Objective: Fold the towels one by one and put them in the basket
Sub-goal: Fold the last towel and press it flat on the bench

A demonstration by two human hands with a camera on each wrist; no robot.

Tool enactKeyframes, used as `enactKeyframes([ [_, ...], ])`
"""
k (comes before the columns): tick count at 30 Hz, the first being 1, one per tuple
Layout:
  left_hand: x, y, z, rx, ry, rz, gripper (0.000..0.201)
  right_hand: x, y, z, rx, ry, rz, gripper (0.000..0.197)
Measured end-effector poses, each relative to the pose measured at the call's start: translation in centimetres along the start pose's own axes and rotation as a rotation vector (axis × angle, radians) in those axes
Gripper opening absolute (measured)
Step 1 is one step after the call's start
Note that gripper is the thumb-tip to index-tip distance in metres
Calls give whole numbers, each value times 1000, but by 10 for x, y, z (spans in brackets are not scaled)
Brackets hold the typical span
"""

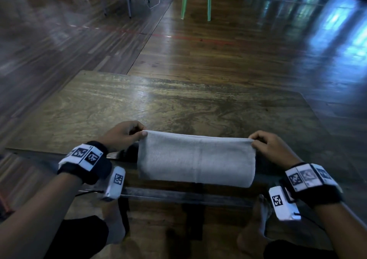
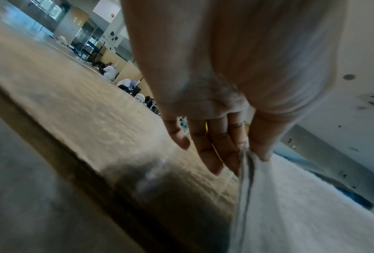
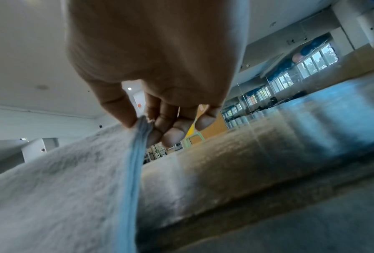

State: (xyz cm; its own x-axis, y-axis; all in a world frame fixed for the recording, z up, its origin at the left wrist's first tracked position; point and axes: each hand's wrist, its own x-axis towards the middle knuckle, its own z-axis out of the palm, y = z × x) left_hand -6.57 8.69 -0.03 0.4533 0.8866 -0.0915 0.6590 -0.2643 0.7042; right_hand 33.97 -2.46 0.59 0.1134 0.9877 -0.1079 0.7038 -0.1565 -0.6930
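Towel (image 1: 195, 159): 1, seemingly folded, pinched by 2 hands.

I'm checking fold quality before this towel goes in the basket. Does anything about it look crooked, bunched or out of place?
Nothing stands out. The towel is held level, the left hand and right hand each pinching a top corner, its layered edges lined up. It hangs over the table near edge. No basket is in view.

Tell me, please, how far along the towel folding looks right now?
Done: the towel already shows stacked layers at its pinched edges. In hand: the left hand and right hand each pinch a top corner, holding it over the table's near edge. Left: finishing the fold and putting it away; no basket is in view.
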Motion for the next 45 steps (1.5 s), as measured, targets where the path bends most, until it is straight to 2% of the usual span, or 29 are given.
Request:
enactKeyframes([
  [5,20,-4,16,138,35,-55,14,17,5,11,-158,42,125,14],
  [8,27,-1,28,246,144,-102,16,20,-5,17,-310,67,200,13],
  [10,25,11,40,257,274,-88,27,20,-17,22,-462,123,164,27],
  [12,18,33,57,254,328,16,35,12,-35,33,-524,165,49,36],
  [16,-6,76,102,383,132,238,65,-12,-62,72,-503,78,-221,41],
  [18,-10,76,121,467,58,251,74,-15,-61,91,-545,-13,-210,46],
  [20,-9,70,135,566,19,216,75,-14,-55,107,-610,-84,-145,51],
  [24,-5,63,142,618,16,144,72,-12,-43,118,-734,-106,-116,78],
  [26,-2,57,136,587,25,109,74,-11,-37,113,-763,-106,-100,83],
  [32,-4,27,106,595,35,-18,78,-7,-9,82,-689,-71,20,66],
  [35,-2,23,91,557,-24,-77,71,-12,-2,75,-703,-41,65,62],
  [38,-8,34,87,622,-16,-115,64,-20,-4,74,-709,-18,75,61],
  [40,-20,52,95,677,-29,-61,63,-25,-6,73,-725,42,22,57],
  [42,-36,74,106,662,-107,31,60,-29,-10,75,-775,154,-97,45],
  [45,-54,94,118,659,-232,44,54,-30,-18,82,-817,246,-178,29],
])
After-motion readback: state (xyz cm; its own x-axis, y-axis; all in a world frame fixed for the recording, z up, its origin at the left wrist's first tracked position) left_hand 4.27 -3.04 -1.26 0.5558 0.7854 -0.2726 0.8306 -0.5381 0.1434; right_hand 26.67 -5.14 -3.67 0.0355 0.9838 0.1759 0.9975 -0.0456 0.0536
